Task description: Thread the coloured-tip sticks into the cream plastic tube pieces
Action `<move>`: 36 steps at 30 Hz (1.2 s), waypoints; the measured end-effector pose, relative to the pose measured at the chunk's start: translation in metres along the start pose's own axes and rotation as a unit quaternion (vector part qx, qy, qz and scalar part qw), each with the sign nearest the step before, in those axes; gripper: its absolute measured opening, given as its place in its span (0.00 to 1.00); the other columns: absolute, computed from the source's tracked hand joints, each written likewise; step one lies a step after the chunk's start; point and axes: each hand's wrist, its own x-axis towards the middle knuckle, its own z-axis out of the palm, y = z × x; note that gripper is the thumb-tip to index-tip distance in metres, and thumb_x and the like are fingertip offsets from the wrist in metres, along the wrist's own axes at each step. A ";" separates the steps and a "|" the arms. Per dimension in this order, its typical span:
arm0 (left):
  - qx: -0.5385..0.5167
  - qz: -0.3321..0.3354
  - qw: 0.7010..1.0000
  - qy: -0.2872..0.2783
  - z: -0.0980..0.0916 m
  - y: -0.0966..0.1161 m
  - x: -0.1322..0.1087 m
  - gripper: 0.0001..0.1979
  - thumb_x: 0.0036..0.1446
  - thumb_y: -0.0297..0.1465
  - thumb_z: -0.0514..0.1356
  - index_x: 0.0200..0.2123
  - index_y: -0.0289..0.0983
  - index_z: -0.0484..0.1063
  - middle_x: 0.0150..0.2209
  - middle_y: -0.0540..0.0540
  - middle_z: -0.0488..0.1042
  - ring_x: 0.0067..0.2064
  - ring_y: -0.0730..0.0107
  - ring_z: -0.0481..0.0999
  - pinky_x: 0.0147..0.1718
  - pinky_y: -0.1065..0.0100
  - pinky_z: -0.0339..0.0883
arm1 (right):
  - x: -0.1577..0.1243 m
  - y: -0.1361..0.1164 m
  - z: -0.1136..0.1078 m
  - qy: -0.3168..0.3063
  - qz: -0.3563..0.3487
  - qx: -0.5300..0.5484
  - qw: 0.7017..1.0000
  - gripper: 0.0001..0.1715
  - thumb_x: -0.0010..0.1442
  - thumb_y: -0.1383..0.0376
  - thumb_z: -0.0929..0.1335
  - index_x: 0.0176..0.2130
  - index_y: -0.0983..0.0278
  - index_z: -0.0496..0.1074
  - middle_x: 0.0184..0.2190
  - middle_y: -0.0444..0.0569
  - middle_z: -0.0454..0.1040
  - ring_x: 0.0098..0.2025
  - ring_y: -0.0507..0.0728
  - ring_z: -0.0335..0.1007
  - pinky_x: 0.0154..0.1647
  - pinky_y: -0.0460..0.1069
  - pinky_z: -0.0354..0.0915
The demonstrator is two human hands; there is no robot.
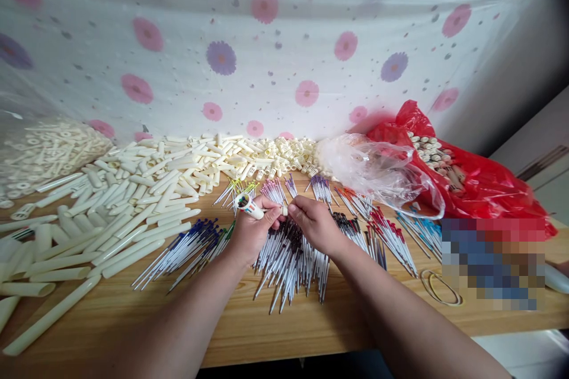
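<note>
My left hand [251, 228] is closed around a white slotted pen part [249, 206], tilted to the upper left, with coloured tips showing at its open end. My right hand [313, 222] pinches a small white piece [284, 211] at the other end, between the two hands. Beneath and around them lie fanned bundles of thin white refills: dark-ended ones [291, 266] under the hands, blue-ended ones [191, 246] to the left, black-ended ones [351, 226] and red-ended ones [393, 234] to the right.
White tubes [128, 213] cover the wooden table's [249, 340] left side, with slotted parts [284, 154] behind. A clear bag of small parts [53, 151] stands far left. At right are a clear plastic bag [377, 169], a red bag [493, 192] and rubber bands [440, 289].
</note>
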 end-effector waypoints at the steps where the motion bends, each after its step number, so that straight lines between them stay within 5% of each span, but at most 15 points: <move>1: 0.021 0.016 1.000 -0.003 -0.001 0.000 0.000 0.07 0.49 0.31 0.63 0.26 0.35 0.69 0.22 0.51 0.72 0.23 0.76 0.70 0.24 0.73 0.63 | 0.000 0.000 0.003 -0.006 0.031 0.063 0.998 0.18 0.63 0.58 0.59 0.24 0.63 0.59 0.20 0.41 0.59 0.23 0.50 0.53 0.25 0.45 0.53; 4: 0.105 0.067 0.992 -0.007 -0.005 -0.001 -0.001 0.06 0.53 0.31 0.61 0.27 0.36 0.70 0.22 0.51 0.73 0.24 0.75 0.71 0.27 0.72 0.64 | 0.000 -0.002 0.011 -0.012 0.093 0.205 0.974 0.20 0.62 0.57 0.59 0.21 0.62 0.56 0.17 0.39 0.55 0.20 0.49 0.50 0.21 0.45 0.51; 7: 0.145 0.085 0.986 -0.003 -0.006 -0.001 -0.001 0.05 0.54 0.32 0.60 0.28 0.36 0.70 0.23 0.51 0.73 0.25 0.74 0.72 0.28 0.72 0.65 | 0.000 0.000 0.017 0.027 0.096 0.191 0.976 0.20 0.61 0.57 0.59 0.21 0.62 0.57 0.16 0.39 0.55 0.19 0.49 0.52 0.20 0.45 0.52; 11: 0.107 0.068 0.992 -0.018 -0.004 0.000 0.002 0.06 0.54 0.32 0.60 0.34 0.36 0.71 0.26 0.50 0.74 0.25 0.74 0.71 0.27 0.72 0.65 | 0.001 0.005 0.007 0.142 -0.008 0.018 0.990 0.14 0.60 0.59 0.64 0.27 0.64 0.69 0.22 0.45 0.68 0.25 0.51 0.61 0.26 0.47 0.58; 17: 0.204 0.090 0.975 0.009 -0.011 -0.005 0.010 0.05 0.49 0.27 0.60 0.31 0.38 0.75 0.24 0.51 0.73 0.24 0.73 0.70 0.25 0.72 0.61 | -0.013 -0.019 -0.036 0.314 -0.172 0.046 0.933 0.02 0.56 0.66 0.69 0.32 0.59 0.73 0.29 0.45 0.74 0.33 0.54 0.71 0.36 0.51 0.68; 24: 0.326 0.135 0.935 -0.031 -0.013 0.000 0.010 0.08 0.51 0.26 0.56 0.29 0.39 0.75 0.28 0.52 0.76 0.31 0.70 0.72 0.32 0.73 0.61 | -0.035 -0.055 -0.046 0.223 -0.299 -0.067 0.926 0.11 0.54 0.72 0.70 0.38 0.59 0.73 0.34 0.48 0.76 0.35 0.53 0.74 0.36 0.49 0.72; 36: 0.399 0.160 0.902 -0.048 -0.009 0.003 0.008 0.06 0.48 0.25 0.57 0.27 0.38 0.74 0.27 0.51 0.76 0.30 0.69 0.72 0.30 0.71 0.60 | -0.026 -0.048 -0.034 0.185 -0.348 -0.126 0.911 0.08 0.55 0.71 0.70 0.37 0.63 0.71 0.34 0.50 0.76 0.36 0.54 0.73 0.36 0.50 0.72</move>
